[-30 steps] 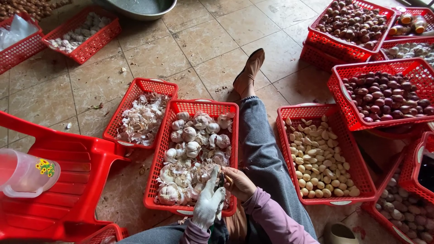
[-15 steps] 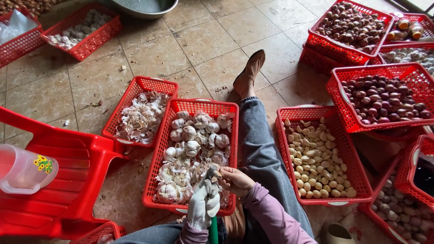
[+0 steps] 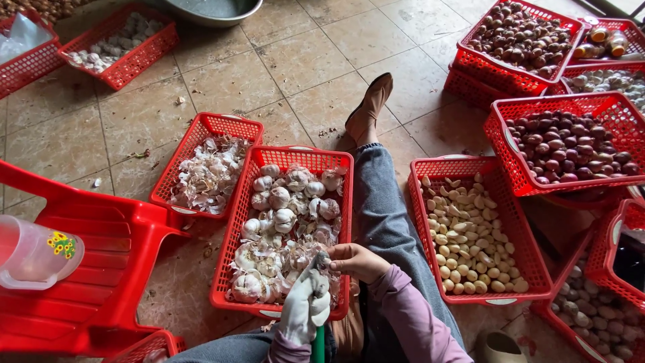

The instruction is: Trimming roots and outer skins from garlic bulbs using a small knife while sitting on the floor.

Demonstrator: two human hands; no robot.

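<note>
The person sits on the tiled floor with one jeans-clad leg stretched out between red plastic mesh baskets, and both hands meet over the near end of the middle red basket of whole white garlic bulbs (image 3: 282, 228). The left hand, in a white fabric glove (image 3: 306, 310), is closed around a green-handled tool (image 3: 318, 339) whose tip is too small to make out; the bare right hand (image 3: 356, 261) pinches a small piece of garlic (image 3: 321, 259) between fingertips, touching the gloved hand just above the basket's near rim. Judged by how things lie, the peeling is well under way but far from over: the red basket of peeled pale-yellow cloves (image 3: 470, 235) to the right of the leg is covered across most of its floor, and the smaller red basket of papery white skins (image 3: 208, 171) to the left holds a loose heap, while the middle basket is still crowded with unbroken bulbs, mostly at its far end, mixed with loosened skins nearer the hands. Further red baskets of dark red shallots (image 3: 571, 144) stand well apart on the right, and a red plastic stool (image 3: 101, 269) bearing a clear plastic jug (image 3: 33, 255) sits at the left.
</note>
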